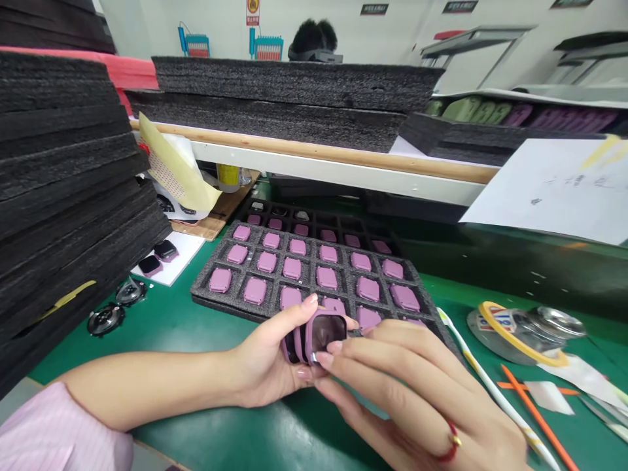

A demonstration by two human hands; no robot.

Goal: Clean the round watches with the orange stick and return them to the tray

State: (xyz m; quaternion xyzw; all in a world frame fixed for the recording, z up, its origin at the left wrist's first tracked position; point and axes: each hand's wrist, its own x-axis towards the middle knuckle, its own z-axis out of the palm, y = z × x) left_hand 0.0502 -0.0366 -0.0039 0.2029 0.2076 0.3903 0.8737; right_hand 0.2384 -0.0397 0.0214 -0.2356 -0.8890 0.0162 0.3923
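Watch cases point(324, 335) stand tilted on edge, dark faces upward, gripped between the left hand point(262, 360), stretched in from the side, and the right hand point(407, 392).

A purple watch case point(326, 333) with a dark, shiny face sat tilted, pinched between the left hand point(262, 360) and the right hand point(407, 386), with a second purple case point(289, 347) just behind it.

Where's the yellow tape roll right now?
In the head view, the yellow tape roll is at the right on the green mat, resting on a round metal dish, beyond the right hand and above an orange stick.
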